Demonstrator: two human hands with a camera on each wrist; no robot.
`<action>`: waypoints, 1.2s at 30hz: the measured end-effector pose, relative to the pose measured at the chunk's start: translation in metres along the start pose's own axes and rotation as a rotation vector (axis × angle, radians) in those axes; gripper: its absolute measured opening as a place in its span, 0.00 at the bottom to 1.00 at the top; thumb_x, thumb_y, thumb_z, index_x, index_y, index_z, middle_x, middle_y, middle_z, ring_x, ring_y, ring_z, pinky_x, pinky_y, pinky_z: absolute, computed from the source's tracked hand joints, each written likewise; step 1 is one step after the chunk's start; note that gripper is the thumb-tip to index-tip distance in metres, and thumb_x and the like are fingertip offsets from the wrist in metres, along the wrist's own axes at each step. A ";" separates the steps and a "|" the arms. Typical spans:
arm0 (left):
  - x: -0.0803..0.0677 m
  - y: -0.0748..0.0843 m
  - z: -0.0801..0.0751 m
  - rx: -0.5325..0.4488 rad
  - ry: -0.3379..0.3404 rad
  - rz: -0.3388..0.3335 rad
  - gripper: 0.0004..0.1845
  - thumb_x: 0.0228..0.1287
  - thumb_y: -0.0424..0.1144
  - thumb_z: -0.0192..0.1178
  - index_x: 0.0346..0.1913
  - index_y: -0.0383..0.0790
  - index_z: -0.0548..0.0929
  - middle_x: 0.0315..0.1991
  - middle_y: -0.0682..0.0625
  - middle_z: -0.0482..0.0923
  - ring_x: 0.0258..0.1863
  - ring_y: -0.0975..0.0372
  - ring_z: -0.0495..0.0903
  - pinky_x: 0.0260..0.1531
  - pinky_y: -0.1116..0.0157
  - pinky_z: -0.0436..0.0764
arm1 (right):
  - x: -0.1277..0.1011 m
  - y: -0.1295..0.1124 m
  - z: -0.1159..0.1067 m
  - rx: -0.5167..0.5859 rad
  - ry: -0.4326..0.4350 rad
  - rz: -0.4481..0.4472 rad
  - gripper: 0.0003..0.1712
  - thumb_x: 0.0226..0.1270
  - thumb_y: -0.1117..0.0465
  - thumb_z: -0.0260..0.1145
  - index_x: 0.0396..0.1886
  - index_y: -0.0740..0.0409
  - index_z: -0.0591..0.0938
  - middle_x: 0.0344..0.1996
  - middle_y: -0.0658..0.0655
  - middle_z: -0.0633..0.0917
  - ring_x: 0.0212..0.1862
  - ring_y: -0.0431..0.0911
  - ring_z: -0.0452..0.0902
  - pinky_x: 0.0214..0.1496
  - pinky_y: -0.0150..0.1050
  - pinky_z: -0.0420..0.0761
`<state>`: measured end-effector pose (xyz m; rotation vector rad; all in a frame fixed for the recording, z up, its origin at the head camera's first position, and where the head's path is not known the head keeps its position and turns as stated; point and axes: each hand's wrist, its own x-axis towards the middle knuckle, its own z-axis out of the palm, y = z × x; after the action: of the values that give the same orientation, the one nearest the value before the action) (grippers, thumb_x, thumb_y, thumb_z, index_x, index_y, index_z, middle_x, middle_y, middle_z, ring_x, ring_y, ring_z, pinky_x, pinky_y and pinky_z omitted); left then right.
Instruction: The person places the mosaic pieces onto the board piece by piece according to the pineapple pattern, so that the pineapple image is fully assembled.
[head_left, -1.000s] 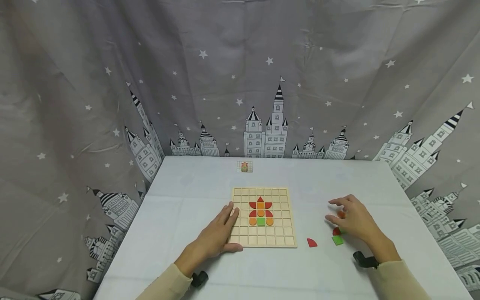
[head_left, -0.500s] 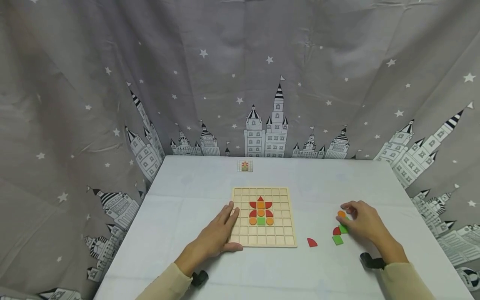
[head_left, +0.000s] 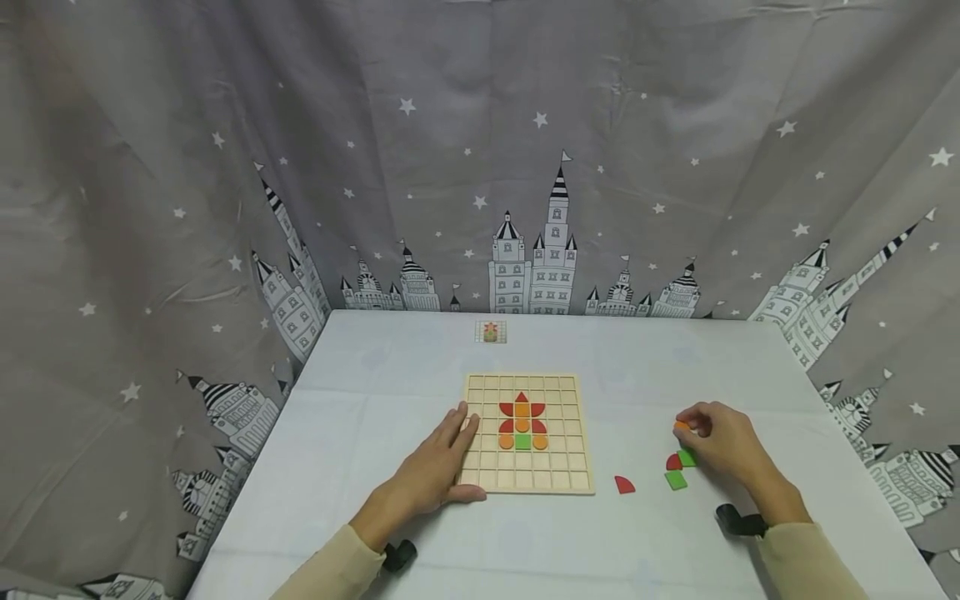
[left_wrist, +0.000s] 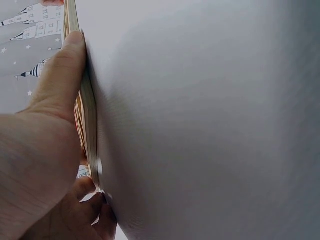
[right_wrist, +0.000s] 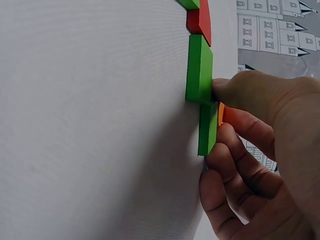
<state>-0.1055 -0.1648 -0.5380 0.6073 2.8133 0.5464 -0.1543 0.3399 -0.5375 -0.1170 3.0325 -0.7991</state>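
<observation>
A wooden grid board (head_left: 558,467) lies mid-table with a small figure of red, orange and green pieces (head_left: 522,423) set in it. My left hand (head_left: 459,442) rests flat on the board's left edge with straight fingers; in the left wrist view its thumb (left_wrist: 62,75) presses along the board's edge (left_wrist: 89,130). To the right, my right hand (head_left: 692,430) pinches an orange round piece (head_left: 681,426), which also shows between its fingers (right_wrist: 250,135) in the right wrist view. Just below lie two green squares (head_left: 675,480) (right_wrist: 199,70) and a red piece (head_left: 672,462).
A red quarter-round piece (head_left: 624,485) lies alone between the board and the right hand. A small pattern card (head_left: 491,332) sits near the table's far edge. Grey star-and-castle curtains surround the white table (head_left: 375,400) on three sides.
My right hand has drawn a little to the right and curled its fingers round the orange piece, which was lying on the table. The left hand and board have not moved.
</observation>
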 end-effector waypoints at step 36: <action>0.000 0.001 -0.001 0.009 0.006 0.010 0.68 0.64 0.66 0.83 0.94 0.32 0.59 0.97 0.32 0.49 0.97 0.38 0.55 0.91 0.40 0.70 | -0.001 -0.058 0.022 0.083 0.023 -0.192 0.13 0.69 0.70 0.81 0.51 0.59 0.95 0.45 0.55 0.91 0.42 0.42 0.84 0.45 0.32 0.90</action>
<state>-0.1056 -0.1645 -0.5371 0.6224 2.8214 0.5387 -0.1492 0.2790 -0.5285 -0.4057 3.0376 -0.9430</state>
